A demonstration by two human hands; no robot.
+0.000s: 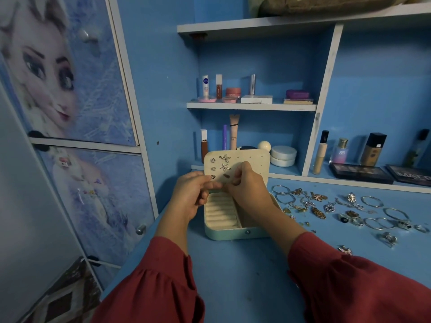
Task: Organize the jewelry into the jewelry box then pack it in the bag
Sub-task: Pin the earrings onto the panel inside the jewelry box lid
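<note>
both hands meet over open jewelry box (233, 234) at counter (245, 276) edge. left hand (194, 194), right hand (246, 186) fingers curled, pinching something tiny; cannot tell what. risk: piece slips into ring rolls. loose jewelry (326, 206) beside box, unsorted.

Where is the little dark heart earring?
In the head view, the small dark heart-shaped earring is pinned low on the left of the cream jewelry box lid, under the silver studs, just above the left hand.
</note>
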